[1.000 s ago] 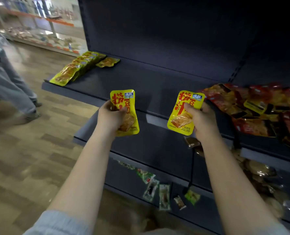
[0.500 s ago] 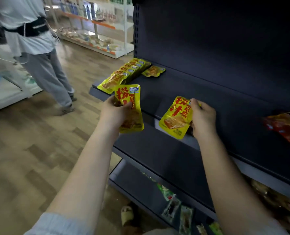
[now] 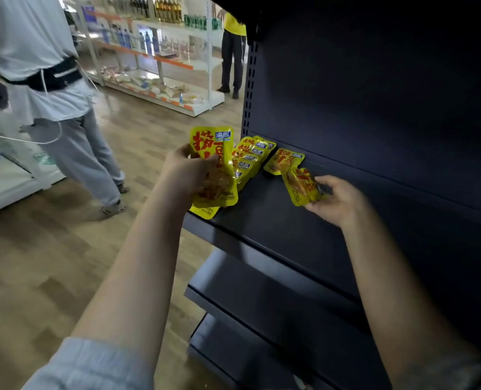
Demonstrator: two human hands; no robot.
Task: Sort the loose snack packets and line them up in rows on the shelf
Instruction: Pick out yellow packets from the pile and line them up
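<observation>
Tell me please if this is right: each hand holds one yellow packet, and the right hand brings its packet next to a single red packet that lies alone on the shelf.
Not quite. The lone packet lying on the shelf is yellow, not red, as the head view shows. The rest holds: the left hand and the right hand each hold one yellow packet, and the right hand's packet comes next to it.

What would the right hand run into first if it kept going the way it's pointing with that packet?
Probably the single yellow packet lying flat on the shelf: the right hand points up-left, and its held packet already seems to overlap that one's near edge. Depth is unclear.
</observation>
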